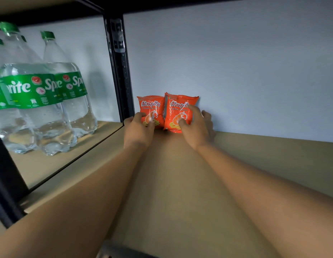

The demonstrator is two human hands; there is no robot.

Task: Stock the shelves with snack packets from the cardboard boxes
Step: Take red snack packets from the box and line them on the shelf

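Placing step: the left hand (138, 128) grips the left packet (152, 109) and the right hand (196, 127) grips the right packet (178, 108) (thumb on its front), the 2 upright, side by side, at the shelf's (264, 157) back. Next, probably: release gently so neither topples.

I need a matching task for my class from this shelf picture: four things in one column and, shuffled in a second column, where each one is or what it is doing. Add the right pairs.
Column one
1. left hand
2. right hand
3. Sprite bottles
4. black post

Column two
A. stands upright between the two bays
B. grips the packet nearest the post
C. stand in the left-hand bay
D. grips the packet farther from the post

Pairs: 1-B, 2-D, 3-C, 4-A
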